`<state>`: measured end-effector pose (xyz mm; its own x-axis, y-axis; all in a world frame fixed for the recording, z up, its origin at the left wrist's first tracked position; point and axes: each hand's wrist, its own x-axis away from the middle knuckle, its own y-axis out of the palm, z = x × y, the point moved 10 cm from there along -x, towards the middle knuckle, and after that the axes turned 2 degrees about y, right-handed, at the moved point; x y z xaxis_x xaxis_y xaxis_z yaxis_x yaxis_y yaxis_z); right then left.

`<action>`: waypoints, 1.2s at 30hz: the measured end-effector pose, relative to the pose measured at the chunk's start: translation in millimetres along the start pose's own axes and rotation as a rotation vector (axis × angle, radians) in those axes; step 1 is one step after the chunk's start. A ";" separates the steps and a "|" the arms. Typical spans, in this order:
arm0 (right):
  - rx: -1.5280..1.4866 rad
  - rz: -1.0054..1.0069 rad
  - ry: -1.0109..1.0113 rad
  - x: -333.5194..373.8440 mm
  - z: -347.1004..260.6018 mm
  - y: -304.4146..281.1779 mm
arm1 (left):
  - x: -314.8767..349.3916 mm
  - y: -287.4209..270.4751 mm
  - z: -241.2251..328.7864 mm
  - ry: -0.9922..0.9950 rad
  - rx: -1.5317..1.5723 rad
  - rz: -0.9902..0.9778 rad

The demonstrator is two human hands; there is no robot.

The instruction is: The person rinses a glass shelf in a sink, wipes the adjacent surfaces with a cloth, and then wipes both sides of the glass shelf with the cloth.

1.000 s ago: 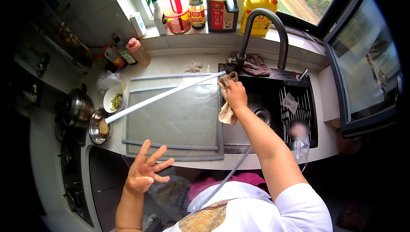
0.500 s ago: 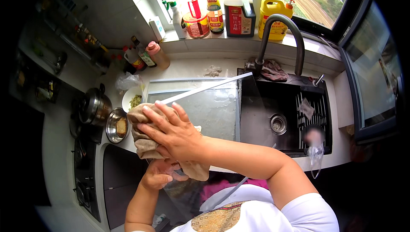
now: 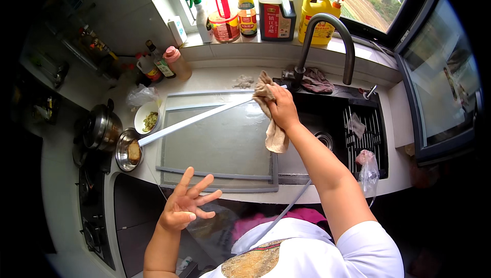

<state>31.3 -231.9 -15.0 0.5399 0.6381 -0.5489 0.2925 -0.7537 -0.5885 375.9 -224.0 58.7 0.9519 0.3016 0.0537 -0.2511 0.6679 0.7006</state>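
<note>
1. I see the brown cloth point(image 3: 276, 139) bunched at the upper right end of a long pale bar point(image 3: 199, 119), its loose end trailing down beside the sink point(image 3: 309, 112).
2. My right hand point(image 3: 283, 107) is closed around the cloth, gripping it.
3. My left hand point(image 3: 187, 207) is spread wide, fingers apart, near the front edge of a grey-framed panel point(image 3: 220, 185) — I cannot tell whether it touches anything.
4. That panel lies flat on the tabletop point(image 3: 217, 77), left of the sink.
5. The bar slants down to a steel bowl point(image 3: 121, 144) in my view.
6. Farther out — a white bowl point(image 3: 139, 118) and, over the sink, a dark faucet point(image 3: 349, 53).
</note>
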 end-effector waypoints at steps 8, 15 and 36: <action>0.054 -0.029 0.421 85.5 30.6 -4.1 | -5.0 -0.3 0.6 0.029 0.014 -0.003; -0.334 -0.339 -0.362 132.8 -245.4 -31.9 | -3.4 -1.7 3.6 0.037 -0.062 0.113; -0.864 -0.224 1.021 44.8 159.3 8.1 | -5.4 6.0 -5.2 0.026 0.022 -0.055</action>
<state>-67.9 -184.4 -138.9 0.6454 0.6432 0.4121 0.6445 -0.7480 0.1581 368.3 -218.0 59.0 0.9592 0.2827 -0.0032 -0.1948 0.6689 0.7174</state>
